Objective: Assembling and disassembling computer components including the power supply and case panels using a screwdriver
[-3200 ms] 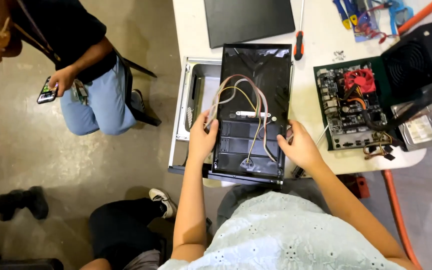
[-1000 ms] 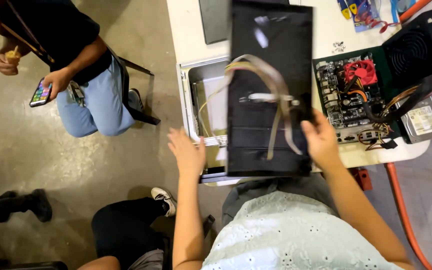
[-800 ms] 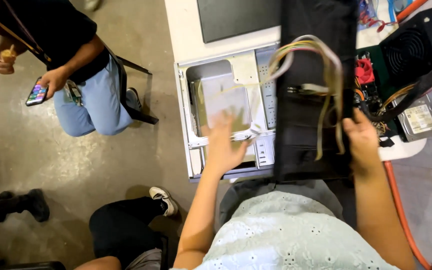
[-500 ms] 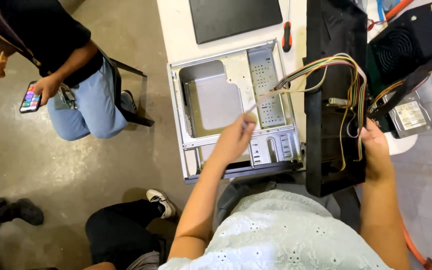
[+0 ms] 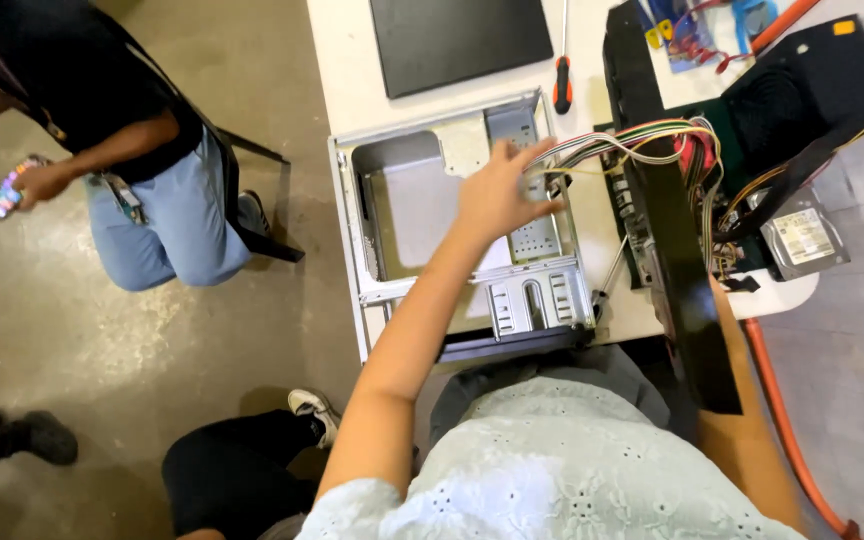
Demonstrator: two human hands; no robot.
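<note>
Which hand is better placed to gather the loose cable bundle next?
Left. The left hand is free, open, right at the cable bundle above the open metal case. The right hand is hidden behind the black side panel it props on edge.

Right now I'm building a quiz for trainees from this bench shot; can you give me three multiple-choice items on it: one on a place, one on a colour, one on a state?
1. Where does the screwdriver lie?
A. inside the open computer case
B. on the white table, right of the flat dark panel
C. on the floor

2. What colour is the screwdriver's handle?
A. blue
B. green
C. red and black

3. How is the left hand?
A. open above the case
C. resting flat on the floor
B. clenched round the screwdriver

Answers: 1 B, it lies beside the panel on the tabletop; 2 C, the grip shows red with black; 3 A, fingers spread, holding nothing, near the cable bundle.
</note>
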